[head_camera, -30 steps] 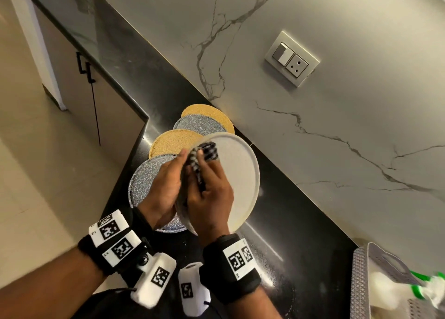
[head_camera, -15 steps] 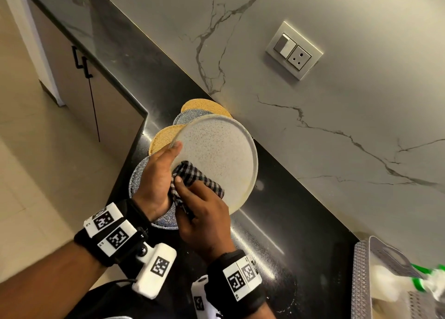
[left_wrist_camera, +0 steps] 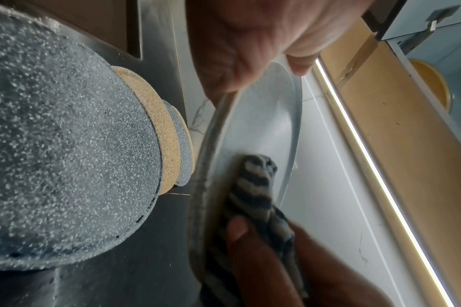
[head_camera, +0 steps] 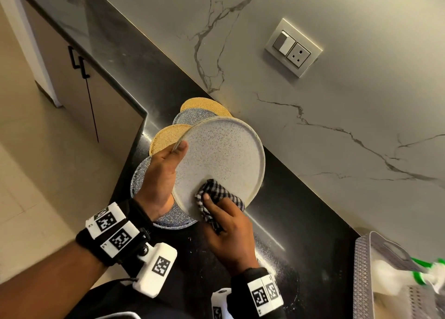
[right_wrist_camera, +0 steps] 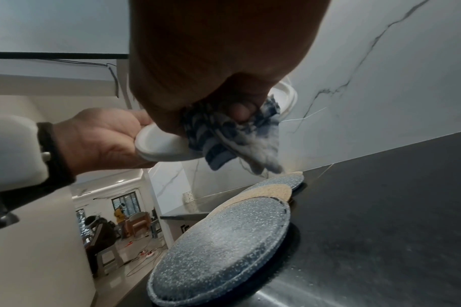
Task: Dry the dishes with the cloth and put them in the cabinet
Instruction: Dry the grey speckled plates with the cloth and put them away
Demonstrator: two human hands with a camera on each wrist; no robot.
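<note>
Since a second ago, the checked cloth (head_camera: 218,194) has slid from the top left of the white speckled plate (head_camera: 221,155) down to its lower edge, and the plate's face has turned up toward the person.

A person is standing at a black countertop (head_camera: 296,222), holding the plate tilted in the air above it. The left hand (head_camera: 160,178) is gripping the plate by its left rim, thumb lying over the face and the fingers curled round behind; the left wrist view shows the rim pinched between them. The right hand (head_camera: 228,232) is bunching the cloth in curled fingers and pressing it with the thumb against the plate's lower face, just inside the rim. From the right wrist, loose cloth ends (right_wrist_camera: 247,145) are hanging below the plate's edge.

Below the plate, four round dishes are lying in an overlapping row on the countertop: a blue-grey speckled one (right_wrist_camera: 224,245) nearest the person, then a tan one (head_camera: 166,138), another blue-grey one (head_camera: 190,117), and a tan one (head_camera: 204,105) touching the marble wall (head_camera: 337,126). The held plate is touching none of them.

A switch and socket plate (head_camera: 292,48) is sitting on the wall. A grey plastic basket (head_camera: 363,270) is standing at the right end of the countertop. A lower cabinet door (head_camera: 79,87) with a black handle is showing at the left.
</note>
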